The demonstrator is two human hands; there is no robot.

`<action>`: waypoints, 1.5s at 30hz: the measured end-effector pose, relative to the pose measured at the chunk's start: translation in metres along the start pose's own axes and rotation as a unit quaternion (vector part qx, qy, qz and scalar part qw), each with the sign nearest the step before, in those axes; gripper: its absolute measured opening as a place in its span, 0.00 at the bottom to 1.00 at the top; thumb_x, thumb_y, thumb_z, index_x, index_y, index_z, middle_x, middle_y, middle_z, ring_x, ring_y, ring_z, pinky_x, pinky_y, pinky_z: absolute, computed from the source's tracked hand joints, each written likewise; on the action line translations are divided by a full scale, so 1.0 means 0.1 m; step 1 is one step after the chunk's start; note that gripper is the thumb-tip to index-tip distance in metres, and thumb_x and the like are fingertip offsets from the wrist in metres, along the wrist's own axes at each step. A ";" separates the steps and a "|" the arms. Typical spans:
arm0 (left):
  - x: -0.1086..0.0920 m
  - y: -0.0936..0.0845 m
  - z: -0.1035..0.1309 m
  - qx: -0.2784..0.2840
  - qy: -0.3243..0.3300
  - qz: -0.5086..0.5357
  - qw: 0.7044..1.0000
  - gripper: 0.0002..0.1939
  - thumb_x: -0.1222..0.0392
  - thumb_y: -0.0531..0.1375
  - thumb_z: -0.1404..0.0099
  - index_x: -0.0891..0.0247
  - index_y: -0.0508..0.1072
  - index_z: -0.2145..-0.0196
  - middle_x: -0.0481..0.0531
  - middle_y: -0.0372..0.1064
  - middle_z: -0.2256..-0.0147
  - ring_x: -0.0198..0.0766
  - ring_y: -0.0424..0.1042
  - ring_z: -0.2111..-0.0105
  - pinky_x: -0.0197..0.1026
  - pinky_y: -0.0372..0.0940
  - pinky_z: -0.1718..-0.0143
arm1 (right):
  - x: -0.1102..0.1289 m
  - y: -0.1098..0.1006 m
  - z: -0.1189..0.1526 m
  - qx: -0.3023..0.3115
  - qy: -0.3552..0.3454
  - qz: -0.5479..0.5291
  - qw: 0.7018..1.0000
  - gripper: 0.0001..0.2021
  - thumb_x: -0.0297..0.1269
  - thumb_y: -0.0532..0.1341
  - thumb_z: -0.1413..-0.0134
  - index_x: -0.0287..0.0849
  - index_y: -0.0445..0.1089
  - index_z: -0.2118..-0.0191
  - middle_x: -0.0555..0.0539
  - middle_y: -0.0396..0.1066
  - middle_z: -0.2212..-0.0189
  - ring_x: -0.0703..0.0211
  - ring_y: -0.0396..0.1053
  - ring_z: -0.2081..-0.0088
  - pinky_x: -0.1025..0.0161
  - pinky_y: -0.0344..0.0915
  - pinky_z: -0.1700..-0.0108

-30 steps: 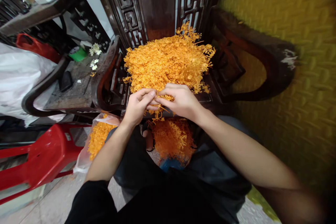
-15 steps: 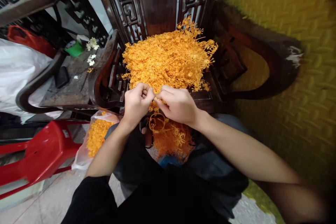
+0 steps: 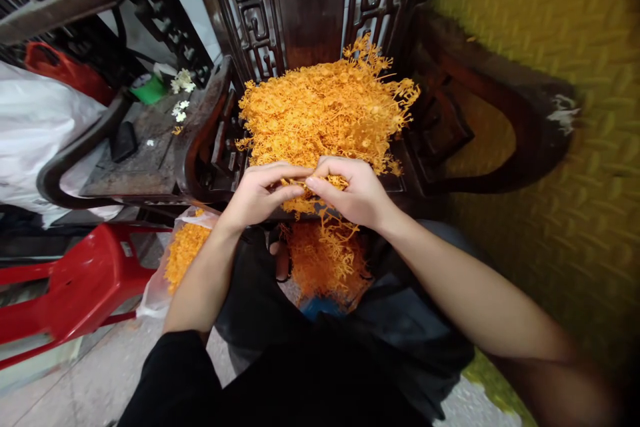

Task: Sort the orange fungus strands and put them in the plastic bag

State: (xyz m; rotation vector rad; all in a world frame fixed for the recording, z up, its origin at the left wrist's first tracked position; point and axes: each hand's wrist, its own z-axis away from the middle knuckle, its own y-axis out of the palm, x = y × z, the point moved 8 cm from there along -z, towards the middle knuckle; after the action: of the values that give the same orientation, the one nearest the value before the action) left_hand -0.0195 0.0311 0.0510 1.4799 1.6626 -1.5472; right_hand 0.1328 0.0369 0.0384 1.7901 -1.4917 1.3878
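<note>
A heap of orange branching plastic sprigs (image 3: 320, 113) covers the seat of a dark carved wooden chair (image 3: 313, 13). My hands meet at the near edge of this heap. The left hand (image 3: 257, 193) has its fingers stretched toward the right one, thumb apart below them, and orange bits show in the gap. Curled fingers and thumb of my right hand (image 3: 357, 193) close around an orange plastic sprig (image 3: 336, 181). More orange strands hang just beneath the hands. Between my knees lies a lower mass of orange sprigs (image 3: 327, 263).
A translucent bag (image 3: 155, 297) of orange pieces stands left of my leg, beside a red plastic stool (image 3: 93, 273). Farther left, a second wooden chair bears a black object (image 3: 123, 141), a green tape roll (image 3: 149, 88) and white pieces (image 3: 181, 109). Yellow textured material (image 3: 595, 167) fills the right side.
Both hands have shifted from a tight pinch together to a looser pose. The left fingers have straightened, and an orange sprig now shows in the right hand. The view has shifted slightly.
</note>
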 end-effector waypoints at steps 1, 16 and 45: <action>-0.03 0.01 0.01 0.011 0.019 -0.035 0.999 0.12 0.51 0.73 0.39 0.57 0.85 0.60 0.54 0.82 0.63 0.41 0.79 0.63 0.40 0.71 0.61 | 0.01 0.02 0.01 0.001 -0.002 0.004 1.000 0.13 0.42 0.63 0.35 0.42 0.70 0.71 0.50 0.71 0.72 0.62 0.66 0.69 0.61 0.62 0.62; 0.26 -0.78 0.14 -0.321 -0.010 0.243 0.915 0.17 0.49 0.70 0.34 0.57 0.66 0.62 0.41 0.63 0.74 0.29 0.64 0.73 0.35 0.62 0.74 | -0.13 -0.71 0.05 -0.171 0.081 -0.219 0.957 0.13 0.42 0.70 0.42 0.43 0.76 0.54 0.46 0.80 0.64 0.65 0.68 0.80 0.65 0.55 0.82; 0.58 -0.06 0.09 -0.211 -0.197 0.315 0.904 0.18 0.51 0.70 0.37 0.58 0.70 0.55 0.52 0.73 0.56 0.36 0.76 0.58 0.40 0.76 0.56 | -0.20 0.01 -0.04 0.031 0.086 0.022 0.996 0.07 0.36 0.64 0.41 0.40 0.79 0.67 0.50 0.80 0.70 0.61 0.74 0.68 0.62 0.66 0.63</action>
State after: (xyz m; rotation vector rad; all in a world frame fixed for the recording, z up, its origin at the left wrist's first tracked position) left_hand -0.0476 0.0472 0.0017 1.1961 1.0418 -0.9629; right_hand 0.1316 0.0498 0.0223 1.6359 -1.4202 1.5818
